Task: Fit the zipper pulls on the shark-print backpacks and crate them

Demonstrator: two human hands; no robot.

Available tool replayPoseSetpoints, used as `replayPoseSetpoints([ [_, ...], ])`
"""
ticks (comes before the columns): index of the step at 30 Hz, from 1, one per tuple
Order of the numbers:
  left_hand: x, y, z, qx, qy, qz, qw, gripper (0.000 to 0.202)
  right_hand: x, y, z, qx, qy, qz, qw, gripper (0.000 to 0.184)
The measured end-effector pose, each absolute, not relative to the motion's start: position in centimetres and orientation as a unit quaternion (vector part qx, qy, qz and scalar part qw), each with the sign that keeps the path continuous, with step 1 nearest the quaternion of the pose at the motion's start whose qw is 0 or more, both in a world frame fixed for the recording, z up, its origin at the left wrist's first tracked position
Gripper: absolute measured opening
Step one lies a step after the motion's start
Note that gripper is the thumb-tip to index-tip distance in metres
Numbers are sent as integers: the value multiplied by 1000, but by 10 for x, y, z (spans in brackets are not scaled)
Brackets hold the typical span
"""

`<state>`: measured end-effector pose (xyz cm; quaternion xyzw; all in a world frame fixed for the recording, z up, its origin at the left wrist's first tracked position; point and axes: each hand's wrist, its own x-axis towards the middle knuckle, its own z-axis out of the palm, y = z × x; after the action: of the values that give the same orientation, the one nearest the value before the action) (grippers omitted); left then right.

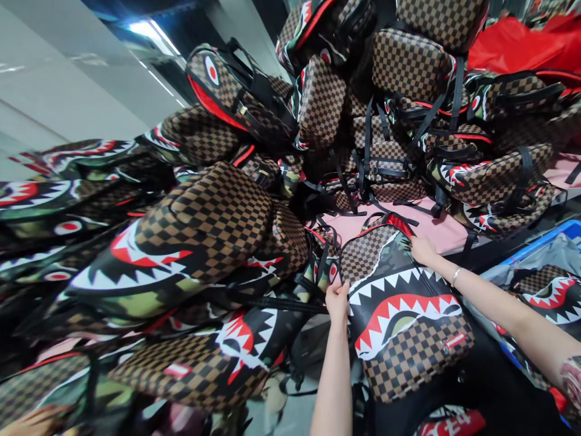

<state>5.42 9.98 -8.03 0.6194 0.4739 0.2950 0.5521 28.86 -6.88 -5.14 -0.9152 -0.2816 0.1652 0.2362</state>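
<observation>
A checkered backpack [403, 327] with a red-and-white shark-mouth print stands upright in front of me, its front panel facing me. My left hand [338, 301] grips its left side edge, fingers closed and partly hidden behind it. At the upper right, my right hand [423, 249] pinches the rim by the red lining, which shows along the top opening. A bracelet circles my right wrist. Close by on the left, a large checkered backpack [218, 218] with the same shark print rests on the heap.
Similar backpacks pile high on the left and at the back, straps hanging loose. A pink surface [436, 224] shows behind the held bag. On the right stands a blue crate [540, 242] with a bag in it. Another person's hand [36, 421] appears at lower left. Red material [526, 45] lies far right.
</observation>
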Motion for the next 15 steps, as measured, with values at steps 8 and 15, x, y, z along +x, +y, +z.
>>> replayPoseSetpoints([
  [8, 44, 102, -62, 613, 387, 246, 643, 43, 311, -72, -47, -875, -292, 238, 305, 24],
  [15, 31, 90, -46, 698, 313, 249, 594, 43, 307, -112, -41, -765, -285, 265, 513, 34],
])
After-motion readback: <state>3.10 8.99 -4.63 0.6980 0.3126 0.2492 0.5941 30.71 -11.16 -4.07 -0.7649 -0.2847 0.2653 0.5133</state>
